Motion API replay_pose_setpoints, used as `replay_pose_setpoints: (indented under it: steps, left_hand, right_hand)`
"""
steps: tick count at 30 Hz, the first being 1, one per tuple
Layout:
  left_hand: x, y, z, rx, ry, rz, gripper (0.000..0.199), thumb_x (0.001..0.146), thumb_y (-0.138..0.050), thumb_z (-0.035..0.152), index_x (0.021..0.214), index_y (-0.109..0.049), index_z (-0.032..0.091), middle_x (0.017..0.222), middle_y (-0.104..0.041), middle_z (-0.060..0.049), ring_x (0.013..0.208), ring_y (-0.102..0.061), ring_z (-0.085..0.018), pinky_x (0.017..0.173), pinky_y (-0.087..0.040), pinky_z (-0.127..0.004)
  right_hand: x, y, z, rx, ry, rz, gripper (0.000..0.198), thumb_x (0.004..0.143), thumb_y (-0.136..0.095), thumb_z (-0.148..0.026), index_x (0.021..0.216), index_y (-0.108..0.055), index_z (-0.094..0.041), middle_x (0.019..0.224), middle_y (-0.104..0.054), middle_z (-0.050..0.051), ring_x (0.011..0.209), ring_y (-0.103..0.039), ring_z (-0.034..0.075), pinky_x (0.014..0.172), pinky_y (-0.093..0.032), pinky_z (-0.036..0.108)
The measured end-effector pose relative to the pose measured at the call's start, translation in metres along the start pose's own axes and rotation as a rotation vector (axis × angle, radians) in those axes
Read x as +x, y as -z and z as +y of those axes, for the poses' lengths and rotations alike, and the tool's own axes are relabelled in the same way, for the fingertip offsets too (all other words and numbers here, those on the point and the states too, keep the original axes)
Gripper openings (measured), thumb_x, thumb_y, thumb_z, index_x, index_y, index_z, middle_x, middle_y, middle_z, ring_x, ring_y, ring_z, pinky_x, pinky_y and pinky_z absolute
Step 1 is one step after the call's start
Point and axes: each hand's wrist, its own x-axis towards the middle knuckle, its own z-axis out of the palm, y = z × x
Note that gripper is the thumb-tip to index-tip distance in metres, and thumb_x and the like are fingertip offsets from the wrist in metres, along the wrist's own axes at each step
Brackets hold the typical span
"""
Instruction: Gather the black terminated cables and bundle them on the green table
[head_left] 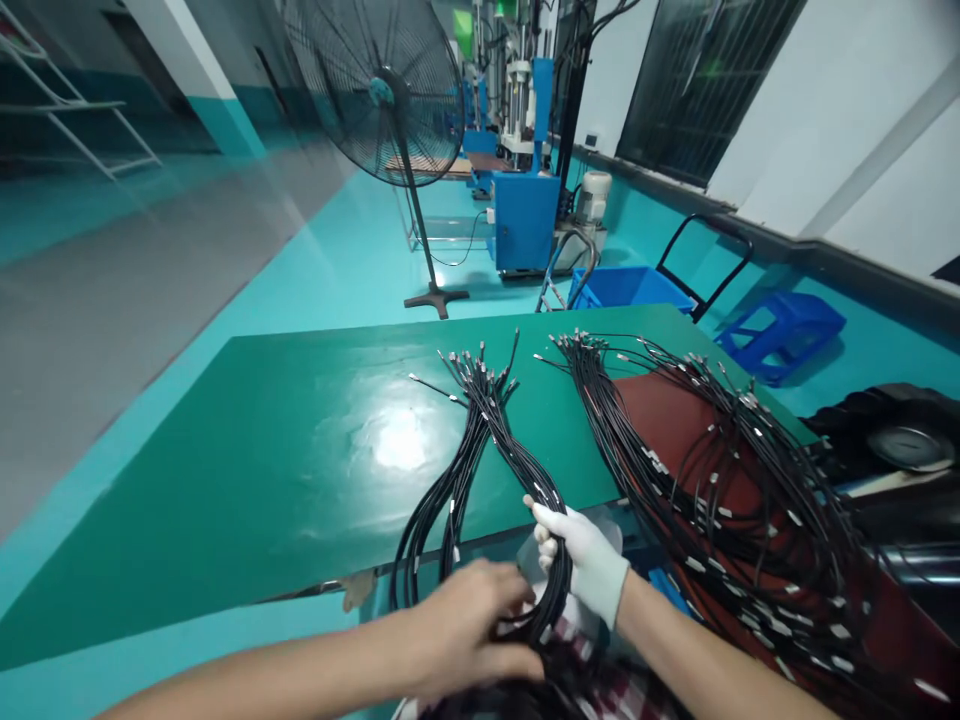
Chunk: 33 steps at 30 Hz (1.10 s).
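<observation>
My right hand (585, 560), in a white glove with a bare thumb tip, is closed around a bundle of thin black cables (525, 465) near the table's front edge. From there the bundle runs up across the green table to a cluster of small metal cable ends (480, 375). A second strand of black cables (427, 520) hangs over the edge to the left. Bare and slightly blurred, my left hand (480, 625) curls its fingers around the lower loop of the held cables. Its fingertips are partly hidden.
The green table (300, 430) spreads ahead and left. More black cables (622, 450) lie to the right, partly across a reddish-brown surface (667, 420). Beyond stand a large fan (382, 90), a blue machine (527, 220), a blue crate (630, 287) and a blue stool (784, 335).
</observation>
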Motion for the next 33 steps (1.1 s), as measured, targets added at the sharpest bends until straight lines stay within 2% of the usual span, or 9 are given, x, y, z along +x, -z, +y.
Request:
replay_pose_setpoints:
  steps: [4,8,11,14,19,23,26,29,33]
  left_hand:
    - [0.015,0.040,-0.053,0.156,0.326,0.434,0.047,0.087,-0.050,0.058,0.107,-0.057,0.016,0.105,-0.060,-0.015,0.101,-0.056,-0.030,0.087,-0.043,-0.040]
    - [0.054,0.050,-0.089,0.186,0.598,0.527,0.051,0.076,-0.067,0.048,0.107,-0.054,0.010,0.115,-0.052,-0.023,0.113,-0.047,-0.040,0.093,-0.039,-0.050]
    - [0.081,0.045,-0.097,0.041,0.598,0.556,0.017,0.082,-0.056,0.023,0.095,-0.052,0.013,0.110,-0.054,-0.020,0.112,-0.049,-0.036,0.095,-0.038,-0.047]
    - [0.086,0.051,-0.102,-0.131,0.614,0.566,0.012,0.078,-0.053,0.013,0.088,-0.047,0.018,0.094,-0.058,-0.013,0.097,-0.057,-0.030,0.086,-0.043,-0.042]
    - [0.043,0.083,-0.113,-0.599,0.643,0.496,0.012,0.084,-0.049,0.029,0.087,-0.043,0.019,0.061,-0.052,0.000,0.047,-0.049,-0.014,0.048,-0.040,-0.027]
    - [-0.003,0.101,-0.123,-1.100,0.572,0.586,0.031,0.085,-0.053,0.045,0.090,-0.053,0.014,0.048,-0.030,0.009,0.038,-0.033,-0.008,0.039,-0.030,-0.020]
    - [-0.018,0.099,-0.123,-1.362,0.531,0.742,0.029,0.077,-0.069,0.034,0.092,-0.056,0.013,0.045,-0.032,0.010,0.038,-0.036,-0.006,0.038,-0.029,-0.017]
    - [-0.015,0.088,-0.108,-1.322,0.477,0.733,0.035,0.074,-0.074,0.034,0.096,-0.057,0.012,0.045,-0.036,0.010,0.038,-0.039,-0.006,0.040,-0.029,-0.016]
    - [-0.007,0.075,-0.079,-1.263,0.368,0.678,0.039,0.079,-0.070,0.039,0.104,-0.055,0.015,0.048,-0.038,0.009,0.038,-0.034,-0.005,0.040,-0.025,-0.017]
  right_hand:
    - [-0.008,0.003,0.010,0.005,0.130,-0.028,0.059,0.063,-0.083,-0.045,0.107,-0.057,-0.014,0.049,-0.044,-0.010,0.038,-0.029,0.001,0.039,-0.025,0.014]
    - [-0.013,-0.007,0.013,-0.092,0.184,-0.074,0.058,0.062,-0.082,-0.051,0.098,-0.057,-0.013,0.053,-0.050,-0.007,0.043,-0.038,0.002,0.043,-0.030,0.016]
    - [-0.010,-0.021,0.003,-0.140,0.148,-0.162,0.059,0.058,-0.084,-0.051,0.094,-0.056,-0.013,0.066,-0.060,-0.001,0.051,-0.052,0.007,0.049,-0.038,0.019]
    - [-0.007,-0.034,-0.014,-0.156,0.168,-0.138,0.060,0.058,-0.083,-0.052,0.095,-0.056,-0.012,0.063,-0.057,-0.003,0.047,-0.047,0.005,0.046,-0.035,0.019]
    - [-0.022,-0.025,-0.035,-0.087,0.320,-0.210,0.041,0.075,-0.074,-0.043,0.098,-0.058,-0.013,0.055,-0.042,-0.009,0.039,-0.026,0.001,0.041,-0.024,0.018]
    - [-0.025,-0.006,-0.050,-0.031,0.435,-0.220,0.036,0.080,-0.069,-0.042,0.101,-0.057,-0.015,0.056,-0.036,-0.010,0.040,-0.021,0.001,0.042,-0.023,0.018]
    - [-0.006,0.000,-0.061,-0.402,0.439,-0.043,0.042,0.086,-0.055,-0.051,0.110,-0.056,-0.016,0.063,-0.043,-0.006,0.045,-0.034,0.005,0.049,-0.035,0.021]
    - [0.017,-0.001,-0.065,-0.818,0.431,0.188,0.047,0.086,-0.056,-0.041,0.123,-0.050,-0.013,0.088,-0.061,0.007,0.073,-0.058,0.016,0.073,-0.047,0.033]
    - [0.020,0.000,-0.066,-1.158,0.528,0.351,0.062,0.080,-0.061,-0.019,0.138,-0.042,-0.008,0.135,-0.046,0.023,0.126,-0.044,0.033,0.106,-0.028,0.047]
